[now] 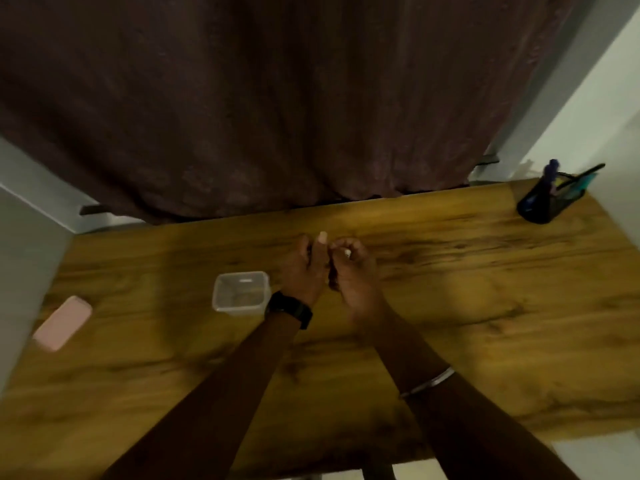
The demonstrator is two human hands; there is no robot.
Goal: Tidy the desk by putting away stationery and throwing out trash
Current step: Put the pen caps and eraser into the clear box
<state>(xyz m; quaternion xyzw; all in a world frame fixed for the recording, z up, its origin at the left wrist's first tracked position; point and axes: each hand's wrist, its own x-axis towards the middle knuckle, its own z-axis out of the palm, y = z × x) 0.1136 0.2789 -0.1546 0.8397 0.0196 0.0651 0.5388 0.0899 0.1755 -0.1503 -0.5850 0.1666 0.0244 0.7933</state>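
My two hands meet above the middle of the wooden desk [450, 289]. The fingers of my right hand [355, 271] are curled around a small white thing [347, 252], too blurred to name. My left hand [304, 268], with a black watch on its wrist, is pressed against the right one with its thumb pointing up; its fingers curl away from me and whatever is in its palm is hidden. A clear plastic container [241, 292] with no lid stands just left of my left wrist. A black mesh pen holder [540, 202] with pens in it stands at the far right corner.
A pink flat oblong object [62, 327] lies near the desk's left edge. A dark brown curtain [277, 98] hangs along the desk's far edge. A pale wall [606, 109] closes in the right side beyond the pen holder.
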